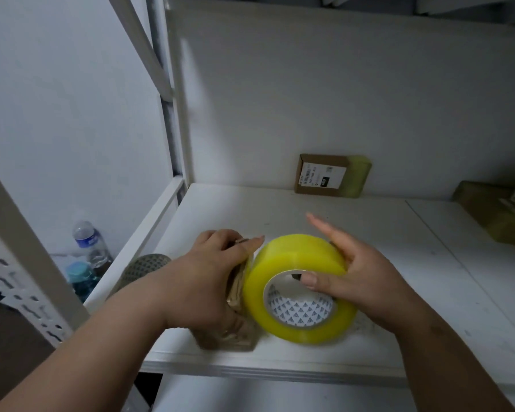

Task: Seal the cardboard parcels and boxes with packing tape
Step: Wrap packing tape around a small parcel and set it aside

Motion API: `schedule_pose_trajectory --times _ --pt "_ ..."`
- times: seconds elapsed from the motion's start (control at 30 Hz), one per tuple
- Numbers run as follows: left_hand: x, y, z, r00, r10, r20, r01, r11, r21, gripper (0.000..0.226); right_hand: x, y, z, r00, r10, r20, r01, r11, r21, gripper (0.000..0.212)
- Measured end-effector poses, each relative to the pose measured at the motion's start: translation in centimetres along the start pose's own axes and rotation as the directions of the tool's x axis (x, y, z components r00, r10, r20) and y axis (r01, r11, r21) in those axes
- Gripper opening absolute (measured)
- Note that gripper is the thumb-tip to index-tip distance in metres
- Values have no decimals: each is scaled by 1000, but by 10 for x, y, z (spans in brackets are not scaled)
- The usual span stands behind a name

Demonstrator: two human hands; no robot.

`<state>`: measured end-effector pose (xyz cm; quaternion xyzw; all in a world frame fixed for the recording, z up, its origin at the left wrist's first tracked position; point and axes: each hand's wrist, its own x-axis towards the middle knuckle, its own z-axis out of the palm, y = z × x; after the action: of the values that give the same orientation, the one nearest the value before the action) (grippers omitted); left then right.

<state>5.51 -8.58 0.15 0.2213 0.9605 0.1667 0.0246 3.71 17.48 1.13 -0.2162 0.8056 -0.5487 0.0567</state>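
A small brown cardboard parcel [235,337] stands on the white shelf [369,263] near its front edge. My left hand [208,278] grips it from above, fingers curled over its top. Pressed against the parcel's right side is a big roll of yellowish packing tape [292,254], standing on edge with its patterned core facing me. My right hand [357,275] holds the roll, thumb hooked into the core and fingers stretched over its far side.
A small labelled box [324,176] with taped end leans against the back wall. More taped parcels [494,212] lie at the right edge. Left of the shelf, lower down, stand a water bottle [89,242], a blue-lidded jar [81,275] and a perforated rack upright [27,304].
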Motion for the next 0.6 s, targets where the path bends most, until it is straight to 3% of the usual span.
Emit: schedule_pose_trajectory --times 0.07,0.13,0.23,0.33,0.47,0.6 --pt "-2 -8 3 990 4 -144 -35 976 -213 116 -2 -3 -13 998 -55 15 47 947 319 105" --pt "-2 -14 10 969 -49 -241 -58 907 -417 113 -2 -2 -29 990 -137 21 99 807 582 105" --pt "1 -12 34 950 -116 -289 -86 794 -602 107 8 5 -28 993 -121 -3 97 779 620 88" --pt "-2 -10 57 939 -184 -289 -79 705 -704 104 16 15 -4 1000 0 -29 18 790 613 96" --pt "-11 -19 49 965 -149 -218 -22 777 -629 97 22 17 14 996 14 -94 44 804 593 97" --pt "-11 -22 28 987 -21 -162 -23 964 -263 105 25 17 29 1000 30 0 -22 765 643 96"
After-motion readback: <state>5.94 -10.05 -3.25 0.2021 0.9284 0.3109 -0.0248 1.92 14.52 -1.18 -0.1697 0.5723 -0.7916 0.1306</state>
